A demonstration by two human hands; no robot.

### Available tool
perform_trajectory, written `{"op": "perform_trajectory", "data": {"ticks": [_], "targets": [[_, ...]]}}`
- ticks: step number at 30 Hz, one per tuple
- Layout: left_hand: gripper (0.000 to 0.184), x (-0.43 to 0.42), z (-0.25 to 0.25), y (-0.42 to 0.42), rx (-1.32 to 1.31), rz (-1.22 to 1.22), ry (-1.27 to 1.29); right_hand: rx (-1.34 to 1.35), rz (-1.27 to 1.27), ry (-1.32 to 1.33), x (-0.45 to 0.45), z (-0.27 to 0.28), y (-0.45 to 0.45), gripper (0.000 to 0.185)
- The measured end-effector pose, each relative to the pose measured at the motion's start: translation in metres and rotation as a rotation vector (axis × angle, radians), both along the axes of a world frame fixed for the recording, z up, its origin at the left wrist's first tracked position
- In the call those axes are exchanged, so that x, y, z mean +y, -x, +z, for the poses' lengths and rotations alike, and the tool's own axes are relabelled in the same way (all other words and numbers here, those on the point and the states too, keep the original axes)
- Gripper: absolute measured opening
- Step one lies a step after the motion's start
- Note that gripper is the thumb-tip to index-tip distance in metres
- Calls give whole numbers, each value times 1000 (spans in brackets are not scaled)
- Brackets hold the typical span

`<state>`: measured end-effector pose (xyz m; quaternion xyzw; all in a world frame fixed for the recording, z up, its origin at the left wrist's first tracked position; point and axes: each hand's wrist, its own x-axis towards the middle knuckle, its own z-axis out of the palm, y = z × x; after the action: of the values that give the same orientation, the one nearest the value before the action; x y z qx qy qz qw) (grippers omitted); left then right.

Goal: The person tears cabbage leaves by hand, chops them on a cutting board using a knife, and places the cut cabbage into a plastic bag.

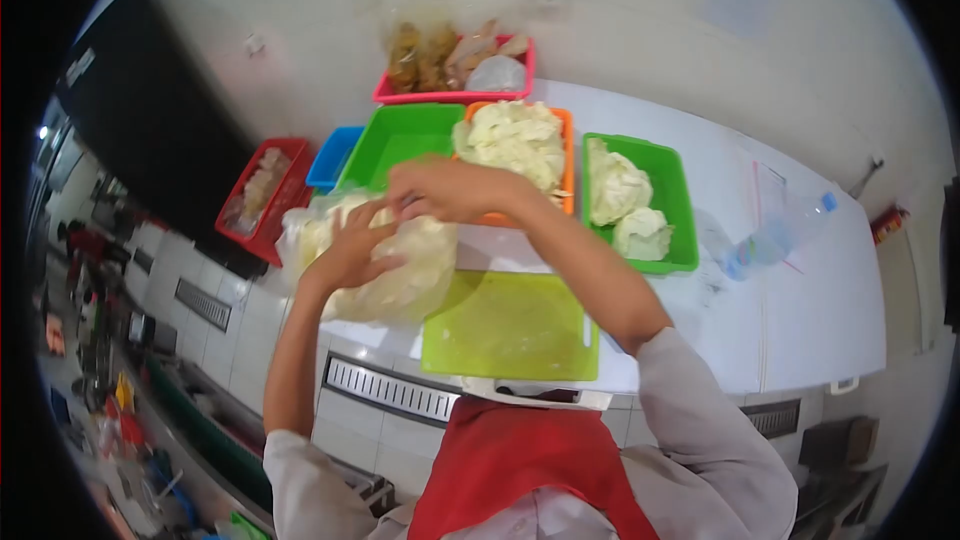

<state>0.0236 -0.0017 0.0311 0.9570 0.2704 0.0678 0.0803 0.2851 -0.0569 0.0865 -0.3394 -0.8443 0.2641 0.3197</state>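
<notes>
A clear plastic bag (415, 275) filled with pale cabbage pieces rests at the table's left front edge. My left hand (350, 248) lies over the bag's top, thumb and fingers spread. Close beside it, my right hand (445, 190) is closed at the bag's upper edge, its fingertips meeting those of the left hand; the gathered plastic there is mostly hidden. A yellow-green cutting board (510, 328) lies right of the bag. Behind the hands stand a green tray (415, 135) and an orange tray (569, 155) heaped with cabbage leaves (515, 140).
At right, another green tray (685, 210) holds cabbage chunks (618, 185). A plastic bottle (785, 235) lies on the white table (830, 310). Toward the wall is a pink tray (450, 97) with bagged food. A blue container (335, 158) and a red basket (290, 155) stand left.
</notes>
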Motion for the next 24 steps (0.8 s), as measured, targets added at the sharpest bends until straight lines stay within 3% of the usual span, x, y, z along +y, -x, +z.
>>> {"op": "perform_trajectory", "data": {"ticks": [4,6,13,15,20,24], "targets": [[35,19,-5,-3,-280,-45,48,-118,47,-40,-7,15,-8,6],[33,22,-9,0,-532,-27,239,-193,23,-41,-11,12,-12,3],[38,0,10,0,-437,88,60,-275,120,126,-31,16,-13,14],[42,-1,4,-2,-474,-113,-20,-366,89,163,-45,20,-5,18],[38,-13,2,1,-410,-169,28,-428,53,166,-57,21,4,14],[27,-27,3,-8,-448,-121,-108,-405,98,88,-54,20,6,12]]}}
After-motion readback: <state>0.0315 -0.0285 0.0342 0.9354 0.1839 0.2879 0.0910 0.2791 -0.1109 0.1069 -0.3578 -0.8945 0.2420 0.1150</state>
